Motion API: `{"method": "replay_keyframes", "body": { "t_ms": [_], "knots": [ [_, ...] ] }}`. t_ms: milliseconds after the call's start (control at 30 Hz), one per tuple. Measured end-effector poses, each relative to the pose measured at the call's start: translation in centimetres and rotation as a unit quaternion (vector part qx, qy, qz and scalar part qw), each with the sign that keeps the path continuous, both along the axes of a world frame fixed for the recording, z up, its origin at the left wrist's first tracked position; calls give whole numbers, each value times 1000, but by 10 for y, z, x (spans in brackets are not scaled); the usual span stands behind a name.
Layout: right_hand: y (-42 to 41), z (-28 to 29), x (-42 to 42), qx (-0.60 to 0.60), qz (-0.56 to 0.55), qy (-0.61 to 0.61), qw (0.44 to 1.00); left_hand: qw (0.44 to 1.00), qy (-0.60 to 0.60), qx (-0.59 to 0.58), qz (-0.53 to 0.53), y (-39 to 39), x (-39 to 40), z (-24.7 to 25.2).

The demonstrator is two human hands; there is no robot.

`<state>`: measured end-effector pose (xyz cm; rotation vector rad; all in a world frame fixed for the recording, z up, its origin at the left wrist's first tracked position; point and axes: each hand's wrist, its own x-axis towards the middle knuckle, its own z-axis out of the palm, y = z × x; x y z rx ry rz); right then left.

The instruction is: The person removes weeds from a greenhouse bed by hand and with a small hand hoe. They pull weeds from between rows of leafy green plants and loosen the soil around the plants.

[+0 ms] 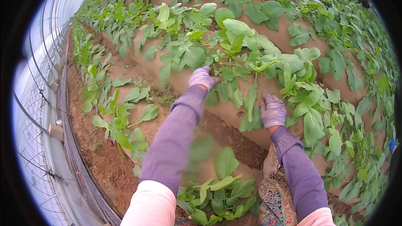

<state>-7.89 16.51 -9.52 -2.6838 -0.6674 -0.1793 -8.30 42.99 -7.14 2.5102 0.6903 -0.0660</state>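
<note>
My left hand (202, 78), in a striped knit glove, reaches to the base of a leafy green plant (232, 42) on a soil ridge. Its thumb stands apart from the fingers, and small weeds (216, 56) grow just beyond the fingertips. Whether the fingers pinch anything is hidden. My right hand (273, 111), gloved alike, rests on the side of the ridge with nothing visible in it. A long drooping leaf (250, 102) hangs to its left, and a broad-leaved plant (312, 100) stands to its right.
A furrow (238, 141) runs between ridges below my hands. Another leafy plant (223, 194) grows near my patterned trouser leg (276, 194). At left are a dark edging strip (73, 144), a wooden block (56, 131) and the plastic greenhouse wall (34, 100). Crop rows fill the background.
</note>
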Motion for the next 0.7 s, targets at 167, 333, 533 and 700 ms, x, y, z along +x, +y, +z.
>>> {"method": "replay_keyframes", "body": {
  "t_ms": [167,333,533,700],
  "knots": [
    [3,5,-2,-2,-8,9,1000,995,-57,-25,80,-3,-10,-7],
    [3,7,-2,11,-5,8,1000,977,-125,-113,131,12,-16,-26],
    [3,1,-2,-11,3,-19,1000,996,-71,32,38,6,-14,-24],
    [3,0,-1,-16,2,-13,1000,995,-55,62,52,0,-2,-20]
  ]
}}
